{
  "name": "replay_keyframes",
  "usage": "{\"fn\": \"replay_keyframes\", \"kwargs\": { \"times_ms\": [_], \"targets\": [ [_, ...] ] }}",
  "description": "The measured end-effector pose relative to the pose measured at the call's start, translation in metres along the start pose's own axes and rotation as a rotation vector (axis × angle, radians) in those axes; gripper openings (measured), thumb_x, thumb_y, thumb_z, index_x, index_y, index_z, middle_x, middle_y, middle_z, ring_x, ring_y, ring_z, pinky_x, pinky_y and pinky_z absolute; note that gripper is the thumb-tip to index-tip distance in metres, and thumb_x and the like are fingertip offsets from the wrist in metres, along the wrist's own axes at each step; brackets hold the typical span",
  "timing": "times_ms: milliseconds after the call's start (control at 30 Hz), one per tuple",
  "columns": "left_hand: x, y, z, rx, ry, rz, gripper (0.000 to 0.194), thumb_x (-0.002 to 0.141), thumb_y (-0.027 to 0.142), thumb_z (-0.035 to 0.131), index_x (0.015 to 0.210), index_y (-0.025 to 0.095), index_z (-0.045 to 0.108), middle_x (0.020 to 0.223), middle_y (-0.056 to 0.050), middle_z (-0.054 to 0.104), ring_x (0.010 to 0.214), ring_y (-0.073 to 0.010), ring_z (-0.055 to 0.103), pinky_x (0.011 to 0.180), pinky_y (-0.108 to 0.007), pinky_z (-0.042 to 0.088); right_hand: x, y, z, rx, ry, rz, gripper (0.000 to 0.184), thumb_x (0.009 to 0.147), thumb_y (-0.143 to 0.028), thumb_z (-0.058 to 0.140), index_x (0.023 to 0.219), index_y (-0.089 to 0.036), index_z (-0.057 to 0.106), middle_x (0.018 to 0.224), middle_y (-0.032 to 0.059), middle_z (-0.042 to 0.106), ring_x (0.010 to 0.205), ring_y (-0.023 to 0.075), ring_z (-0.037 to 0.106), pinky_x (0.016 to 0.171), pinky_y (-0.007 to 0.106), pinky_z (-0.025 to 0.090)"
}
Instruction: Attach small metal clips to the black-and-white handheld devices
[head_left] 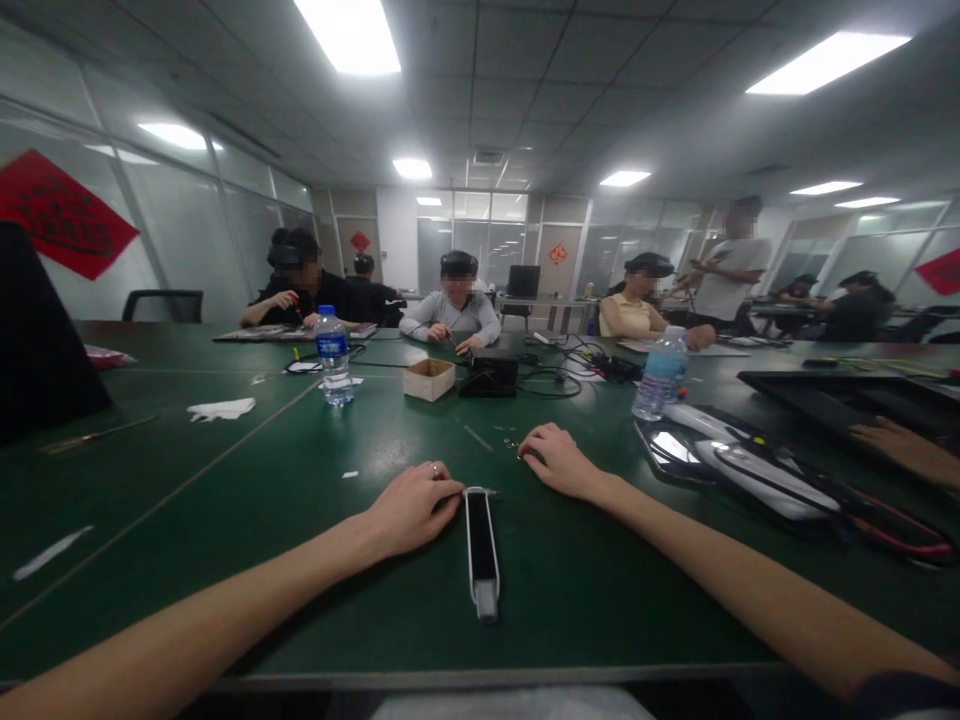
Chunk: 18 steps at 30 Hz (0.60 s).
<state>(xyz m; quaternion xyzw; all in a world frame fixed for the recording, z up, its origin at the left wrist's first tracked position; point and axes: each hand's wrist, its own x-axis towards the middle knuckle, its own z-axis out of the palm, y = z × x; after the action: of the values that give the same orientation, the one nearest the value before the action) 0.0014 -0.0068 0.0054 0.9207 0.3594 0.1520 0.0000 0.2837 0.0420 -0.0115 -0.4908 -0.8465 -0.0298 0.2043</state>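
Note:
A long, narrow device point(482, 545) with a black face, a pale rim and a grey block at its near end lies on the green table in front of me. At its far left corner, my left hand point(418, 508) rests with curled fingers, the tips against or right beside that corner. A thin small piece point(491, 492) sticks out to the right of the device's far end. Farther off and to the right, my right hand point(559, 460) is bent down to the tabletop, its fingertips together beside tiny metal parts point(511, 443). What lies under either hand's fingertips is hidden.
Ahead stand a small open box point(429, 380), a black stand point(488, 373) and cables. Water bottles point(334, 358) point(660, 375) stand left and right. White-and-black devices point(765, 480) lie to my right, near another person's hand point(911, 450). Several people sit across the table.

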Motion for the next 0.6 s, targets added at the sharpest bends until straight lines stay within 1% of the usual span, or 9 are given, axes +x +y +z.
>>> {"fn": "replay_keyframes", "kwargs": {
  "times_ms": [167, 300, 367, 433, 500, 600],
  "targets": [
    [-0.002, 0.002, -0.002, -0.002, 0.001, 0.004, 0.028, 0.095, 0.024, 0.047, 0.11, 0.021, 0.071, 0.097, -0.007, 0.065, 0.086, -0.0199, 0.061, 0.078, -0.03, 0.05, 0.001, -0.001, 0.0, 0.01, -0.013, 0.017, 0.015, 0.09, -0.026, 0.058, 0.09, -0.016, 0.069, 0.1, 0.0106, 0.064, 0.102, 0.0257, 0.053, 0.089, 0.041, 0.043],
    [-0.004, 0.005, -0.005, 0.002, -0.001, 0.005, 0.029, 0.095, 0.024, 0.046, 0.111, 0.021, 0.07, 0.096, -0.007, 0.065, 0.086, -0.0199, 0.061, 0.078, -0.03, 0.05, 0.001, -0.002, -0.003, 0.101, -0.027, 0.058, 0.008, 0.084, -0.021, 0.063, 0.082, -0.015, 0.068, 0.099, 0.0098, 0.064, 0.1, 0.0239, 0.054, 0.088, 0.038, 0.044],
    [-0.005, 0.006, -0.007, 0.001, -0.003, 0.002, 0.028, 0.095, 0.023, 0.047, 0.111, 0.02, 0.07, 0.097, -0.007, 0.065, 0.087, -0.0203, 0.061, 0.078, -0.03, 0.05, 0.0, -0.004, -0.006, 0.151, -0.027, 0.049, 0.005, 0.082, -0.018, 0.064, 0.079, -0.015, 0.066, 0.099, 0.0093, 0.064, 0.1, 0.023, 0.054, 0.089, 0.037, 0.044],
    [-0.005, 0.007, -0.008, 0.003, -0.002, 0.0, 0.028, 0.095, 0.023, 0.047, 0.111, 0.02, 0.07, 0.097, -0.007, 0.065, 0.087, -0.0204, 0.062, 0.078, -0.031, 0.049, -0.003, -0.01, -0.011, 0.18, -0.017, 0.016, 0.005, 0.082, -0.018, 0.063, 0.078, -0.015, 0.065, 0.098, 0.0089, 0.064, 0.099, 0.0224, 0.054, 0.089, 0.037, 0.044],
    [-0.006, 0.007, -0.009, 0.005, 0.0, 0.001, 0.028, 0.095, 0.023, 0.047, 0.111, 0.02, 0.07, 0.097, -0.007, 0.065, 0.086, -0.0201, 0.061, 0.079, -0.031, 0.049, -0.006, -0.02, -0.017, 0.211, -0.01, -0.009, 0.006, 0.085, -0.019, 0.06, 0.082, -0.016, 0.063, 0.095, 0.0082, 0.064, 0.095, 0.0214, 0.055, 0.087, 0.037, 0.045],
    [-0.006, 0.008, -0.009, 0.008, -0.003, 0.003, 0.028, 0.095, 0.023, 0.047, 0.111, 0.021, 0.07, 0.096, -0.007, 0.065, 0.086, -0.0199, 0.061, 0.079, -0.03, 0.049, -0.011, -0.039, -0.023, 0.283, -0.046, -0.016, 0.007, 0.088, -0.02, 0.058, 0.088, -0.016, 0.062, 0.093, 0.0071, 0.064, 0.088, 0.0195, 0.057, 0.081, 0.034, 0.047]
  ]
}}
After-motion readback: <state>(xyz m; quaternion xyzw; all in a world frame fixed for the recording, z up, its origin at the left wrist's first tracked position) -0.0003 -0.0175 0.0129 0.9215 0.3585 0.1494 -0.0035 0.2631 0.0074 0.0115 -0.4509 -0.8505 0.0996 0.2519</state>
